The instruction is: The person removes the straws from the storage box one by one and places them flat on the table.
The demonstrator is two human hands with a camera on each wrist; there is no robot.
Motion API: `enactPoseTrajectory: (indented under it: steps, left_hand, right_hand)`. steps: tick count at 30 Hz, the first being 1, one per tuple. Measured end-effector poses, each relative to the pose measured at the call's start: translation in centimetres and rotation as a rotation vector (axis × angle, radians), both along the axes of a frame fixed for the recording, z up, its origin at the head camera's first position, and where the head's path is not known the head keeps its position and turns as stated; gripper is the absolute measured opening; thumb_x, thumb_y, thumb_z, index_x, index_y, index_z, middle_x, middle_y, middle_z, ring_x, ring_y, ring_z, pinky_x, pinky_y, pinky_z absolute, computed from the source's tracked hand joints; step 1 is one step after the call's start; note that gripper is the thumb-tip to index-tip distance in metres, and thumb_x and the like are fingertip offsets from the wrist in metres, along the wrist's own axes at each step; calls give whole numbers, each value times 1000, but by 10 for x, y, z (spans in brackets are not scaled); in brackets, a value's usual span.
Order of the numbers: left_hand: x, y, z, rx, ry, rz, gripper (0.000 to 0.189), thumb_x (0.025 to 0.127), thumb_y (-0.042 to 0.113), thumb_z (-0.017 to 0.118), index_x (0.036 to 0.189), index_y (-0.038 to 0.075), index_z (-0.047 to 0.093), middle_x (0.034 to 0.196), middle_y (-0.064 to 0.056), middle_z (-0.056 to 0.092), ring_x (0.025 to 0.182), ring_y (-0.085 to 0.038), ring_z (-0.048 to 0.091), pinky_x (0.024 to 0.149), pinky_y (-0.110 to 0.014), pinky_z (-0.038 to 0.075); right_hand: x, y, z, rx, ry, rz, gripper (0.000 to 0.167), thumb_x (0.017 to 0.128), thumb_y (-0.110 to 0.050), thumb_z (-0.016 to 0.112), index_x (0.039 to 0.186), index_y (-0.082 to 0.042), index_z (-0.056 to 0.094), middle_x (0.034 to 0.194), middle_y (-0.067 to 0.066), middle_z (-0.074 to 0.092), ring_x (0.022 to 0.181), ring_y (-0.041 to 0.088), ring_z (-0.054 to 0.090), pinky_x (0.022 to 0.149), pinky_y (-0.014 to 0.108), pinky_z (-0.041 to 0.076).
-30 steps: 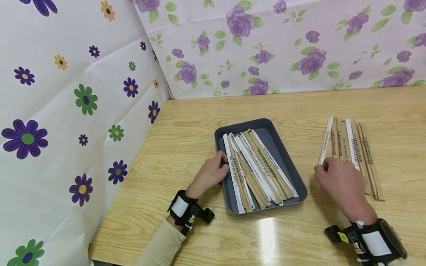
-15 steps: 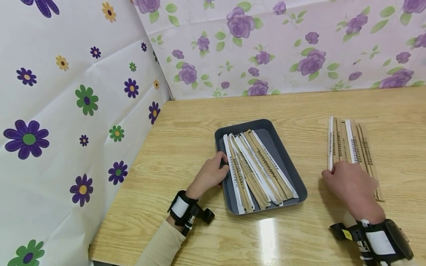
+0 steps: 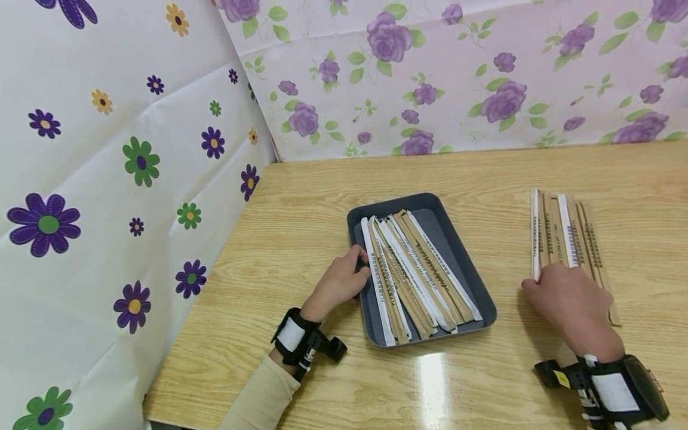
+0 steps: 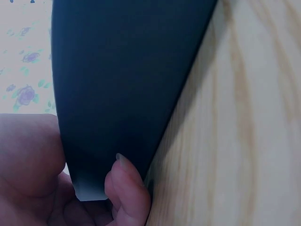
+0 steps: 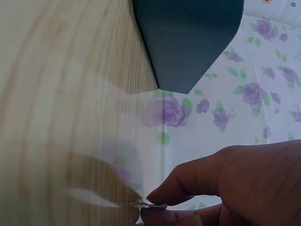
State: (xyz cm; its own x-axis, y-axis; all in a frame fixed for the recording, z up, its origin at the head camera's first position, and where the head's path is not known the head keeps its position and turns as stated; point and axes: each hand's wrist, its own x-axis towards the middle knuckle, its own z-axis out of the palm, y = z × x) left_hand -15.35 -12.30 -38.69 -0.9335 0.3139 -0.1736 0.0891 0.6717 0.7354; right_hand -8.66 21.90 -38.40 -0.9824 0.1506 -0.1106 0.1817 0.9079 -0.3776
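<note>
The leftmost white stick (image 3: 534, 236) lies alongside the row (image 3: 553, 233) on the table (image 3: 312, 209), right of the tray (image 3: 450, 245), pinched by the right hand (image 3: 572, 301); a second ago it slanted, so the row seems neater. The left hand (image 3: 338, 278) still grips the unmoved tray.

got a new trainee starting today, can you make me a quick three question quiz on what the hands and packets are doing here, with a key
1. True or false: the left grip holds the side of the tray.
2. Seen from the head camera, where does the loose row of packets lie?
a) left of the tray
b) right of the tray
c) inside the tray
3. Fill in the colour: the right grip pinches the row's leftmost packet, which is ____.

Key: 1. True. 2. b. 3. white.
</note>
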Motion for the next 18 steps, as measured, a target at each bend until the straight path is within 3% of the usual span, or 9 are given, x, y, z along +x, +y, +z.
enactPoseTrajectory:
  steps: [6, 10, 13, 18]
  left_hand:
    - [0, 0, 0, -5, -1, -4, 15, 98, 13, 44, 112, 7, 48, 65, -8, 49, 50, -18, 52, 48, -32, 53]
    - [0, -1, -1, -9, -4, -2, 15, 99, 14, 44, 111, 8, 48, 67, -9, 52, 50, -18, 53, 48, -32, 53]
    - [-1, -1, -1, -10, -2, 1, 14, 99, 15, 44, 111, 9, 48, 65, -8, 51, 50, -18, 52, 48, -32, 53]
    - [-1, 0, -1, -9, -2, -5, 15, 98, 14, 44, 111, 8, 48, 62, -6, 47, 49, -18, 51, 47, -32, 53]
  right_hand:
    - [-1, 1, 1, -8, -22, -30, 32, 88, -24, 50, 63, -4, 46, 53, 7, 42, 46, 21, 43, 38, 35, 35]
    - [-2, -5, 2, -33, 85, -36, 30, 90, -25, 52, 91, 5, 48, 57, 10, 45, 46, 22, 44, 36, 33, 34]
    - [-4, -15, 4, -60, 191, 1, 35, 92, -25, 50, 108, 6, 48, 56, 7, 47, 44, 20, 42, 35, 32, 31]
    - [-4, -37, 2, -112, 357, 110, 22, 93, -19, 53, 103, 0, 54, 53, 0, 48, 39, 15, 39, 33, 28, 29]
